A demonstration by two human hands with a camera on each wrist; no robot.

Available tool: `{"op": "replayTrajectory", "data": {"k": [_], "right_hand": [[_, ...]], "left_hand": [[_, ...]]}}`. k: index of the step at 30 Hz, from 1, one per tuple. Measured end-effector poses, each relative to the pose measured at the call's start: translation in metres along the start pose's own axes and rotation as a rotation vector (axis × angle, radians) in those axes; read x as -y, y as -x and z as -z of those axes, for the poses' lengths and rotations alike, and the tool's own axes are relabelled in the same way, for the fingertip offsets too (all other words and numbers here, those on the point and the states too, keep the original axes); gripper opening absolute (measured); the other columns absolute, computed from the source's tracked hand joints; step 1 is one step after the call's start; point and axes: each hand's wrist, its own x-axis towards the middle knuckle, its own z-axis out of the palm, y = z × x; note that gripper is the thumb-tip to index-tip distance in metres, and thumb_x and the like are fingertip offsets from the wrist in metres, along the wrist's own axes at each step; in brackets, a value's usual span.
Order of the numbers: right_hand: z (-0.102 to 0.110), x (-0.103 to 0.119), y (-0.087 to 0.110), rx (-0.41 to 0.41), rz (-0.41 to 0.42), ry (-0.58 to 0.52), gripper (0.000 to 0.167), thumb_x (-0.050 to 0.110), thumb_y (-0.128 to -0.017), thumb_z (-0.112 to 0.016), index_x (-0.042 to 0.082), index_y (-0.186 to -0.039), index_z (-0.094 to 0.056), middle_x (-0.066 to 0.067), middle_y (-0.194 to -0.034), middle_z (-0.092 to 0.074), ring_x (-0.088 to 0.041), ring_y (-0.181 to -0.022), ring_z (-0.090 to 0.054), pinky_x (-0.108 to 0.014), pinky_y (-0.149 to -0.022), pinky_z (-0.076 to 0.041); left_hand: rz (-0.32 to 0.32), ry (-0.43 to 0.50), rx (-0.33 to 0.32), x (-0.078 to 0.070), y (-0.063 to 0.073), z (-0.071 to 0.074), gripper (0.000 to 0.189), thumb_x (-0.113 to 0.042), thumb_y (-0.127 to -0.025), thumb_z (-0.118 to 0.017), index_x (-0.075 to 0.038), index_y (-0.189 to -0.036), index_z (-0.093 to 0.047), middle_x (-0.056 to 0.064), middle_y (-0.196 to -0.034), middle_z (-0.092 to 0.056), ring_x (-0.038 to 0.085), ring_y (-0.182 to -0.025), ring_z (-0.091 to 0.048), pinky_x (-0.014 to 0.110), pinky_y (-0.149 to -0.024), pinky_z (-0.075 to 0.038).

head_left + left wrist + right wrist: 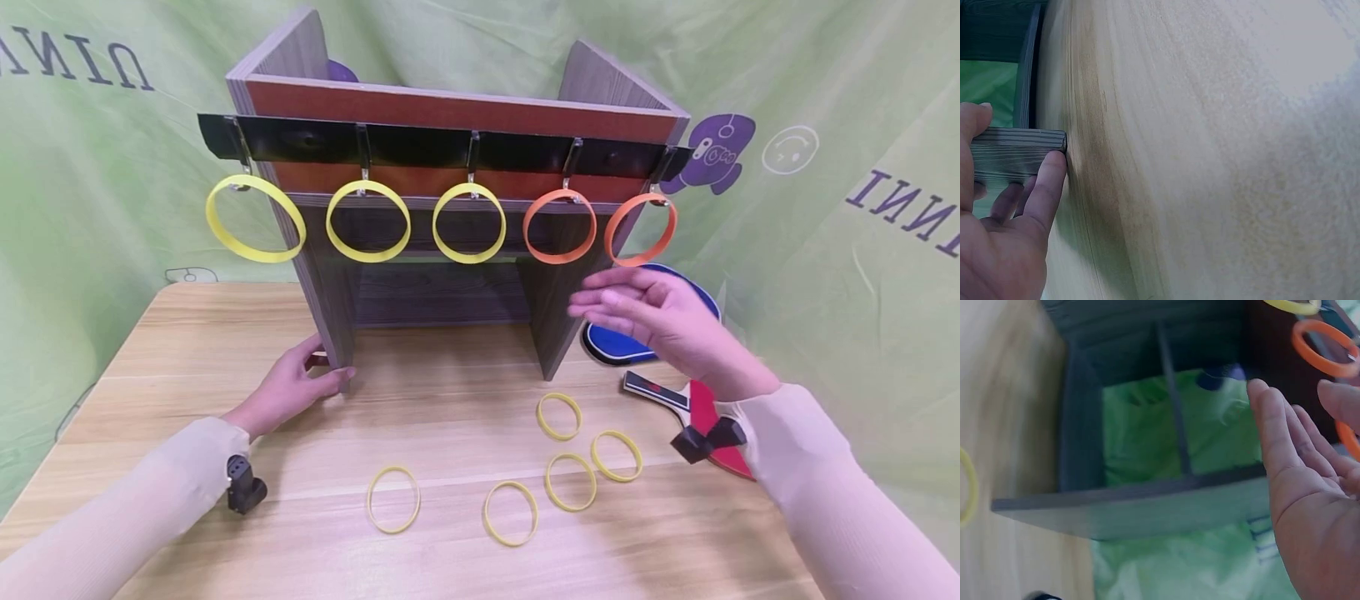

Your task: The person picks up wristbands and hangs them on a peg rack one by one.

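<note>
My left hand (pixel 292 387) gripped the grey stand's (pixel 442 296) side panel (pixel 330 283); the left wrist view showed fingers that the head view partly hid. My right hand (pixel 663 317), fingers straight and holding nothing, hung just below the orange rings (pixel 637 262). Only the head view showed all five loose yellow rings (pixel 572 507) between my forearms.

My sleeves (pixel 806 475) are cream. The stand (pixel 558 300) before me is grey with wood grain, its front panel (pixel 450 107) brick-red, its strip (pixel 420 148) black. Three hanging rings (pixel 367 257) are yellow, two orange; the loose rings (pixel 618 478) are yellow. Tabletop (pixel 300 533): pale, grained wood. Backdrop (pixel 847 83): green, purple-printed.
</note>
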Motion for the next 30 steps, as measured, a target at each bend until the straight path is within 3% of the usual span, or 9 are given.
{"op": "replayTrajectory", "data": {"k": [5,12,15,19,23,26,30], "right_hand": [[-0.023,-0.021,-0.010,0.086,-0.093,0.168,0.037,0.003,-0.106,-0.057,-0.015,-0.137,-0.050,-0.012,-0.124,-0.077,-0.022,-0.115,-0.076,-0.032,-0.100,-0.059],[-0.065,-0.065,-0.024,0.250,-0.187,0.253,0.037,0.006,-0.104,-0.062,-0.012,-0.135,-0.056,-0.036,-0.129,-0.067,-0.017,-0.109,-0.077,-0.041,-0.101,-0.059],[-0.085,-0.086,-0.030,0.284,-0.199,0.262,0.033,0.000,-0.102,-0.062,-0.015,-0.131,-0.057,-0.041,-0.124,-0.066,-0.034,-0.109,-0.076,-0.043,-0.101,-0.059],[-0.115,-0.105,-0.037,0.306,-0.199,0.295,0.030,-0.003,-0.100,-0.062,-0.018,-0.126,-0.058,-0.040,-0.117,-0.068,-0.055,-0.110,-0.069,-0.035,-0.096,-0.062],[-0.143,-0.119,-0.049,0.365,-0.157,0.399,0.029,0.002,-0.101,-0.064,-0.016,-0.123,-0.062,-0.031,-0.111,-0.073,-0.029,-0.101,-0.075,-0.022,-0.091,-0.060],[-0.160,-0.128,-0.057,0.412,-0.112,0.523,0.025,0.005,-0.100,-0.066,-0.011,-0.120,-0.066,-0.022,-0.109,-0.076,-0.004,-0.095,-0.069,-0.015,-0.090,-0.056],[-0.178,-0.137,-0.066,0.458,-0.078,0.654,0.020,0.006,-0.099,-0.067,-0.006,-0.115,-0.069,-0.017,-0.105,-0.077,0.001,-0.088,-0.065,-0.012,-0.084,-0.055]], "left_hand": [[0.006,0.001,0.000,0.002,0.000,0.000,0.047,-0.016,-0.098,-0.072,-0.003,-0.140,-0.056,0.021,-0.123,-0.069,0.033,-0.112,-0.063,0.019,-0.081,-0.055],[0.012,0.020,0.007,0.001,0.000,-0.002,0.049,-0.017,-0.098,-0.072,-0.002,-0.141,-0.054,0.024,-0.126,-0.068,0.036,-0.115,-0.062,0.020,-0.080,-0.056],[0.018,0.023,0.010,0.001,0.000,-0.002,0.050,-0.016,-0.098,-0.072,-0.002,-0.142,-0.054,0.024,-0.127,-0.067,0.037,-0.116,-0.062,0.020,-0.081,-0.057],[0.012,0.026,0.015,0.000,0.001,-0.003,0.049,-0.016,-0.098,-0.072,-0.002,-0.141,-0.054,0.024,-0.128,-0.066,0.037,-0.117,-0.062,0.020,-0.081,-0.056],[0.008,0.014,0.012,-0.001,0.001,-0.002,0.051,-0.017,-0.098,-0.072,-0.002,-0.143,-0.053,0.024,-0.129,-0.067,0.038,-0.117,-0.063,0.019,-0.082,-0.056],[0.004,0.005,0.005,0.000,0.001,-0.001,0.051,-0.016,-0.098,-0.072,-0.001,-0.143,-0.053,0.025,-0.128,-0.067,0.039,-0.117,-0.063,0.019,-0.083,-0.055],[-0.002,0.003,0.003,0.000,0.000,0.000,0.050,-0.016,-0.098,-0.072,-0.001,-0.142,-0.053,0.025,-0.130,-0.066,0.040,-0.117,-0.063,0.018,-0.083,-0.054]]}}
